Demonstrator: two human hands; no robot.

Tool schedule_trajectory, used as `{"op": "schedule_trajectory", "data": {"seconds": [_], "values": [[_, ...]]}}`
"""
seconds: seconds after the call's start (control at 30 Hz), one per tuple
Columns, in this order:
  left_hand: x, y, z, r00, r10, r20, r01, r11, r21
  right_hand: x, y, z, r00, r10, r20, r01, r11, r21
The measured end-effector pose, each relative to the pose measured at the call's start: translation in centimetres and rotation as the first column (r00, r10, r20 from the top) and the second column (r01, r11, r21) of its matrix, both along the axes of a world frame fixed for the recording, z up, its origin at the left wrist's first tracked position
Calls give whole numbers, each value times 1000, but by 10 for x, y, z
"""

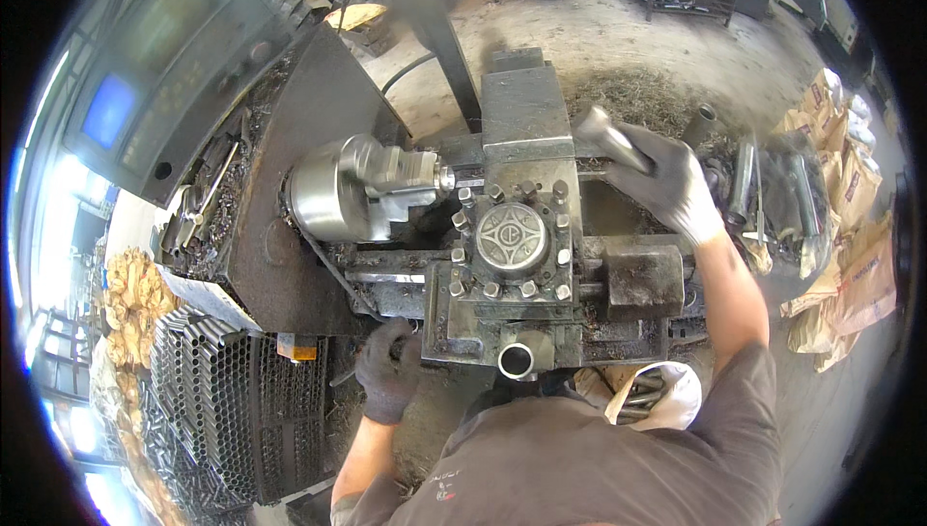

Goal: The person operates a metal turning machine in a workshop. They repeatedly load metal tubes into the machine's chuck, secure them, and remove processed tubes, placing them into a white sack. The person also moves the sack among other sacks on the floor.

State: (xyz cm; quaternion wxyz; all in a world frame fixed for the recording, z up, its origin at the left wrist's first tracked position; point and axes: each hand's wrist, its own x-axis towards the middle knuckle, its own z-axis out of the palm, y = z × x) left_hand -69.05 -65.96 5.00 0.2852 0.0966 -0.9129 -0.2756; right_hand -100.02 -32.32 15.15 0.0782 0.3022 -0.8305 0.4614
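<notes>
My right hand (pixel 661 179), in a grey glove with a pale cuff, is closed around a short metal tube (pixel 610 138) beyond the right side of a lathe. The tube's far end is blurred. In front of the lathe, my gloved left hand (pixel 388 370) is curled low by the front of the carriage; what its fingers hold, if anything, is hidden. Between the hands stands the square tool post (pixel 512 236), with bolts around its round cap. To its left, the shiny chuck (pixel 333 188) has stepped jaws (pixel 401 174). An upright open tube (pixel 516 361) stands at the carriage's near edge.
Stacked tubes (pixel 208 401) fill racks at the lower left. A white sack (pixel 676 396) of metal pieces sits near my body. Paper sacks (pixel 850 275) line the right, beside several loose tubes (pixel 744 179). Metal chips (pixel 637 92) lie beyond the lathe.
</notes>
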Motion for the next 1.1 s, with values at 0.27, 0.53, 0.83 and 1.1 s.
{"op": "schedule_trajectory", "data": {"seconds": [0.27, 0.53, 0.83, 1.1], "values": [[-99, -66, 63, 995, 100, 14, -86, 916, -391, -101, -137, -71, 950, 302, 79, -301, 820, 487], [-213, -112, 112, 960, 136, 246, -39, 931, -362, -91, -178, -105, 862, 412, 294, -506, 717, 480], [-270, -135, 93, 929, 126, 349, 61, 876, -479, -94, -187, -113, 826, 382, 415, -543, 735, 406], [-318, -122, 69, 900, 291, 325, 29, 704, -709, -102, -188, -132, 818, 537, 206, -570, 710, 413]]}}
